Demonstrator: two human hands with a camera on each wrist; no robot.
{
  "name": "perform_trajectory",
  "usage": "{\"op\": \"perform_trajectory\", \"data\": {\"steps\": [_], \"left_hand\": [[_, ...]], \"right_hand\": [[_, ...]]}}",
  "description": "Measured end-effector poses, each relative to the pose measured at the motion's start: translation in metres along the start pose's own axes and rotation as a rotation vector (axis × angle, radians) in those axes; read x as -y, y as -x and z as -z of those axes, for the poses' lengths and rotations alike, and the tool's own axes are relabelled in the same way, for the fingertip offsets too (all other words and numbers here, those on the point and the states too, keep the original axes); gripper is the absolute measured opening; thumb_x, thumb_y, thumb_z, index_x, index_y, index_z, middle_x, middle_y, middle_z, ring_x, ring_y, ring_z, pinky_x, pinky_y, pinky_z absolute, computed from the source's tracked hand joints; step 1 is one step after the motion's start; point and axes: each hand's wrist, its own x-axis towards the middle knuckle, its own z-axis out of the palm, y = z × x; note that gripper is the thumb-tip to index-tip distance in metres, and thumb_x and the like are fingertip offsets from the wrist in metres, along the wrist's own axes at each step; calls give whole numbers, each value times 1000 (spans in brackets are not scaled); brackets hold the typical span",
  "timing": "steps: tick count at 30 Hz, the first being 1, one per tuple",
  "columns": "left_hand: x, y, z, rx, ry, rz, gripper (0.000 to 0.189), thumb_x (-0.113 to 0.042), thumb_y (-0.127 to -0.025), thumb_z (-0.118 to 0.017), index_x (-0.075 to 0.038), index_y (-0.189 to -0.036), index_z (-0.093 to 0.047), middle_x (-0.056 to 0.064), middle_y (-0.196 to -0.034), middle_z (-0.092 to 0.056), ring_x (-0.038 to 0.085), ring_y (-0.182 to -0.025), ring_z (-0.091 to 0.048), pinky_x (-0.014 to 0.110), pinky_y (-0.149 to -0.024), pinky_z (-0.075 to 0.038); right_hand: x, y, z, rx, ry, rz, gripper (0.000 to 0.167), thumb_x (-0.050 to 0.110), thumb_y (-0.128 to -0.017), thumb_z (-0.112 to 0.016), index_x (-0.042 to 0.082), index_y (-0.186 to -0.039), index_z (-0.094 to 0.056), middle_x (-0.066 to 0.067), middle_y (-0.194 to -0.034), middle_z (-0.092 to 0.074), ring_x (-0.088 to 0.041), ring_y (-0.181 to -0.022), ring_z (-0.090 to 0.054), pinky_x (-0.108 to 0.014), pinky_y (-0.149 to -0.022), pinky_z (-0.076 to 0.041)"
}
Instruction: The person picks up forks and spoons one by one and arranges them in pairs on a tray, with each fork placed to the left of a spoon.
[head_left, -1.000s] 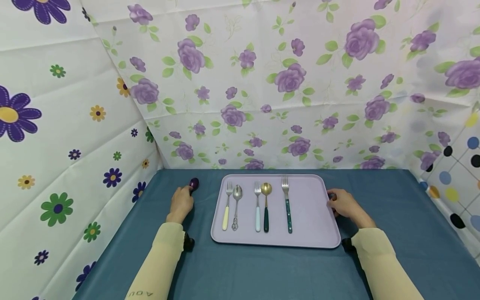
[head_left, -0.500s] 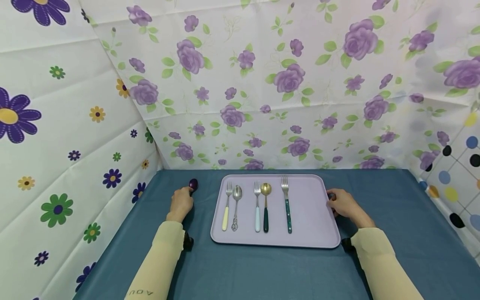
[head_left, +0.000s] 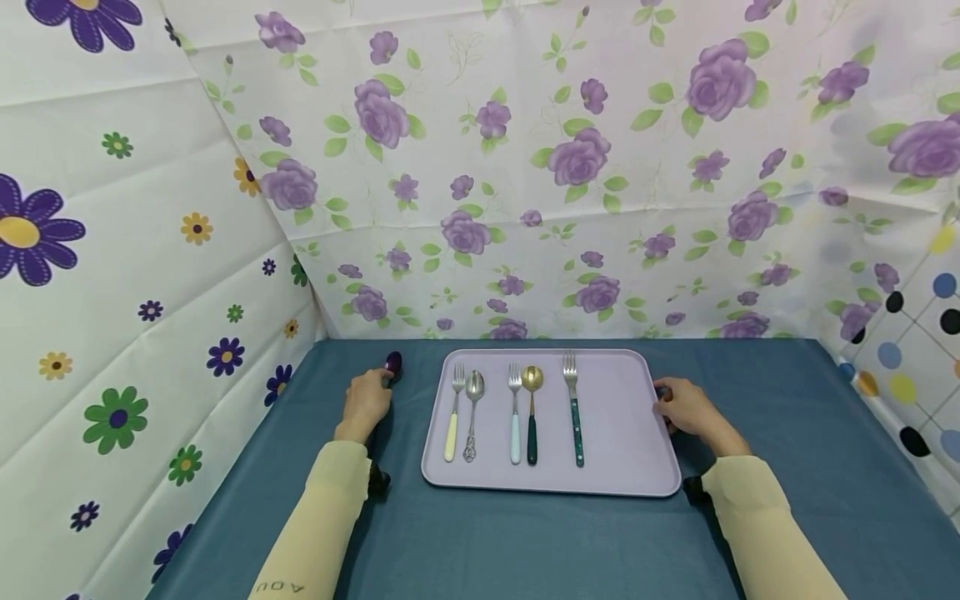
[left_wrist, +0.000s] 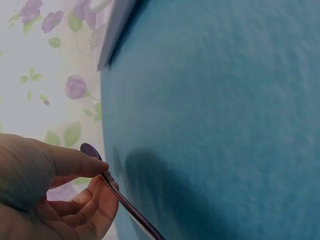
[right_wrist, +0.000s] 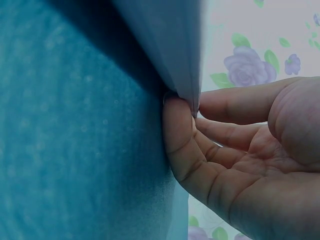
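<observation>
My left hand (head_left: 366,402) pinches a dark purple metal spoon (head_left: 393,364) to the left of the tray. In the left wrist view, thumb and fingers meet on the spoon's slim handle (left_wrist: 134,212), its bowl pointing away. A pale lilac tray (head_left: 622,417) lies on the table. My right hand (head_left: 690,407) grips its right edge, and in the right wrist view a fingertip tucks under the rim (right_wrist: 187,60) with the thumb at its outer side. On the tray lie a yellow-handled fork (head_left: 452,429), a silver spoon (head_left: 471,417), a light-blue-handled fork (head_left: 515,429), a gold spoon (head_left: 532,379) and a green-handled fork (head_left: 576,417).
A blue-green cloth (head_left: 540,542) covers the table. Behind it hangs a white curtain (head_left: 487,308) with purple roses. Flowered fabric (head_left: 150,267) closes off the left side, and dotted fabric (head_left: 922,367) the right.
My left hand has shifted slightly forward and to the right, bringing the purple spoon a little closer to the tray. The right hand and the tray stay where they were.
</observation>
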Motion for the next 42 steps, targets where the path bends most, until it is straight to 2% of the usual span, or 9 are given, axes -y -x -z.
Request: {"op": "perform_trajectory", "data": {"steps": [6, 15, 19, 26, 30, 38, 42], "left_hand": [[-7, 1, 1, -20, 7, -26, 39, -2, -100, -54, -1, -138, -65, 28, -134, -63, 44, -110, -65, 57, -89, -52], [-28, 2, 3, -58, 25, -80, 37, -1, -99, -58, -4, -134, -69, 20, -111, -72, 34, -94, -66, 51, -82, -52], [-39, 3, 3, -62, 27, -104, 37, -2, -99, -60, -6, -134, -70, 16, -105, -71, 30, -85, -63, 48, -78, -50], [-56, 7, 2, -61, 71, -141, 38, -3, -98, -62, -9, -135, -70, 10, -92, -68, 21, -66, -54, 37, -63, -42], [-63, 8, 1, -58, 75, -155, 38, -3, -99, -61, -9, -136, -69, 9, -92, -68, 20, -64, -53, 35, -60, -40], [-68, 7, -2, -68, 67, -173, 38, -2, -98, -61, -9, -134, -71, 10, -97, -71, 23, -74, -57, 39, -68, -44], [-71, 8, -2, -62, 83, -168, 37, -2, -99, -61, -9, -133, -71, 9, -94, -70, 21, -68, -55, 36, -62, -41]], "right_hand": [[0, 0, -1, -4, 15, -2, 51, -1, -98, -54, -22, -142, -42, -19, -91, -62, -20, -62, -66, -39, -61, -58], [0, 0, 0, 3, 9, -6, 51, -1, -98, -54, -23, -142, -42, -20, -93, -61, -20, -63, -65, -39, -61, -58], [-3, -2, 0, 6, 7, -5, 51, 0, -97, -53, -22, -143, -42, -19, -92, -61, -20, -64, -66, -38, -61, -58], [-3, -1, 0, 10, 4, -6, 52, 0, -98, -53, -22, -143, -41, -20, -93, -61, -20, -64, -65, -39, -61, -58], [-2, -1, 0, 8, 6, -4, 51, 0, -98, -54, -22, -143, -41, -20, -93, -61, -20, -64, -65, -39, -61, -58], [0, 0, 0, 5, 9, -10, 51, 0, -98, -54, -22, -142, -42, -20, -94, -60, -19, -65, -65, -39, -62, -58], [-1, -1, -1, -1, 12, -5, 51, 0, -97, -54, -22, -142, -43, -21, -93, -61, -20, -65, -66, -38, -61, -58]]}}
